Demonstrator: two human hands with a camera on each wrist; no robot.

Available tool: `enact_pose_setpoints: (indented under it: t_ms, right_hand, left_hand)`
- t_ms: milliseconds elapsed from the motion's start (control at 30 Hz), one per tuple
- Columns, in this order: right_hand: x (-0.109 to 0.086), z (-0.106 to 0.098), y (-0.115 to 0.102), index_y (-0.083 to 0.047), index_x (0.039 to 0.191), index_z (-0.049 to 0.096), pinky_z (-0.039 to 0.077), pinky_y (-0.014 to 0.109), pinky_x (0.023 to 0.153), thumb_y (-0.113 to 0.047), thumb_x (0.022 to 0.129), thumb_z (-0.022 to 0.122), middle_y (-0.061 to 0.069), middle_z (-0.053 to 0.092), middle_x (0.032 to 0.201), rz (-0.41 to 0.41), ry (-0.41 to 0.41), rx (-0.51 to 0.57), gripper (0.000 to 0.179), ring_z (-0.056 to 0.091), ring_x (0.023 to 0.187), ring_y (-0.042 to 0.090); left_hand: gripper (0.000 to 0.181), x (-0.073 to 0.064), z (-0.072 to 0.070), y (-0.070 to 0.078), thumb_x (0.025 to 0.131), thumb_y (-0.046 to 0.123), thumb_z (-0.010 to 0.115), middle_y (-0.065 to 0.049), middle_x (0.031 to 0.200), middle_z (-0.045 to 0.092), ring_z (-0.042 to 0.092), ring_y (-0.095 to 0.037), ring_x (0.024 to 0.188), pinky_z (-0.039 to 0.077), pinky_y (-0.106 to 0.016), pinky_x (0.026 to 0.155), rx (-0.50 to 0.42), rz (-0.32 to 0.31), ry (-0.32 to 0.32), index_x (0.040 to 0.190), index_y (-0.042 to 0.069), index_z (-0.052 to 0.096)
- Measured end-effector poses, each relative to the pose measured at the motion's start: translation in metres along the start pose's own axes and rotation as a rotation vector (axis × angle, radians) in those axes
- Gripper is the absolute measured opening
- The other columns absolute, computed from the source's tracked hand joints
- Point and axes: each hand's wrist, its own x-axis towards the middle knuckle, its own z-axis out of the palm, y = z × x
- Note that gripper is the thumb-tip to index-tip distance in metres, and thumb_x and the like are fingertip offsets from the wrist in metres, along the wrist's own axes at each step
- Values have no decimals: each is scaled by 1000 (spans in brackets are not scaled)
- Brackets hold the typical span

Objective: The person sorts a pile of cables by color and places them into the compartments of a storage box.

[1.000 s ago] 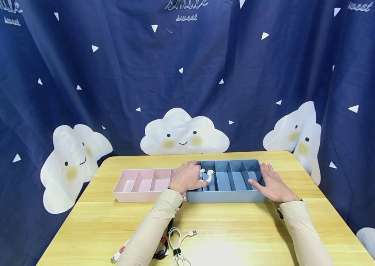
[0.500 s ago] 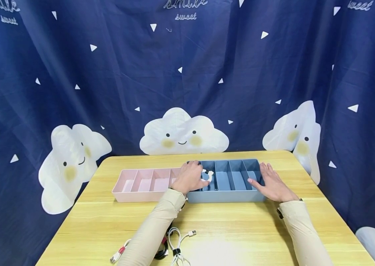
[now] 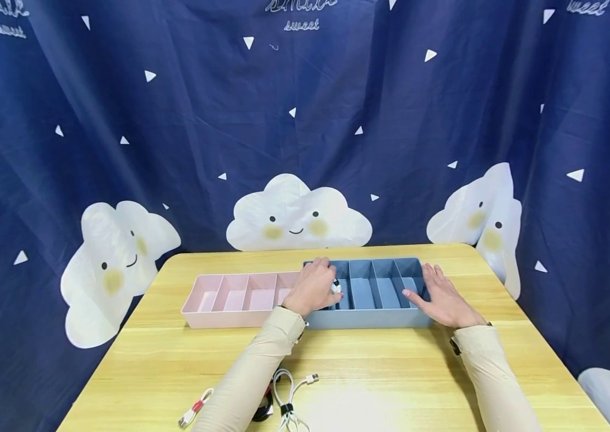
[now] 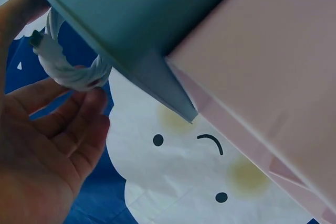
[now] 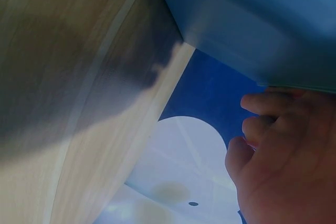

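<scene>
A coiled white cable (image 3: 336, 287) with a black tie is pinched by my left hand (image 3: 313, 289) above the left compartments of the blue divided box (image 3: 370, 319). In the left wrist view, the thumb and fingers of the left hand (image 4: 58, 140) hold the coil (image 4: 76, 74) right at the box's rim. My right hand (image 3: 445, 298) rests at the right end of that box, thumb reaching over the rim and fingers extended along the outside. The right wrist view shows this hand (image 5: 289, 156) against the blue wall.
A pink divided box (image 3: 224, 320) stands against the blue box's left end. Nearer on the wooden table (image 3: 380, 372) lie a white USB cable (image 3: 286, 393), a black cable (image 3: 264, 408) and a white cable with a red tie (image 3: 195, 409). A dark blue curtain hangs behind.
My left hand has shifted slightly right over the blue box with the white cable. The coil, earlier seen as a wide loop, now appears narrower beside the fingers. My right hand stays put.
</scene>
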Motion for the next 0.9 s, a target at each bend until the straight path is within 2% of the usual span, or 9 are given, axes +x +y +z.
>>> enact_pose_setpoints:
  t_ms: [200, 400, 667, 900]
  right_hand:
    - [1, 0, 0, 11, 161, 5, 7, 69, 125, -65, 101, 46, 35, 5, 169, 1, -7, 12, 105, -2, 158, 53]
    - [0, 0, 0, 11, 161, 6, 7, 69, 126, -64, 102, 47, 35, 6, 169, 0, -1, 9, 104, -1, 158, 52]
    - [1, 1, 0, 13, 160, 7, 8, 69, 125, -64, 102, 47, 36, 6, 168, -10, 3, 2, 104, -1, 157, 54]
    - [2, 1, 1, 13, 160, 6, 8, 68, 126, -63, 102, 46, 37, 6, 168, -10, 3, -7, 104, -1, 157, 54]
  left_hand:
    - [49, 0, 2, -1, 87, 51, 75, -7, 105, 67, 63, -24, 94, 56, -37, 78, 20, 28, 37, 108, 7, 74]
    - [54, -3, 2, -5, 89, 53, 72, -7, 112, 69, 65, -24, 100, 58, -40, 86, 8, 7, 36, 118, 7, 74]
    - [56, -6, -1, -8, 89, 53, 72, -8, 113, 69, 65, -25, 100, 58, -40, 86, -17, 10, 48, 118, 6, 74]
    - [58, -9, -3, -13, 91, 55, 70, -9, 117, 68, 64, -25, 104, 57, -40, 90, -55, -4, 19, 121, 5, 74]
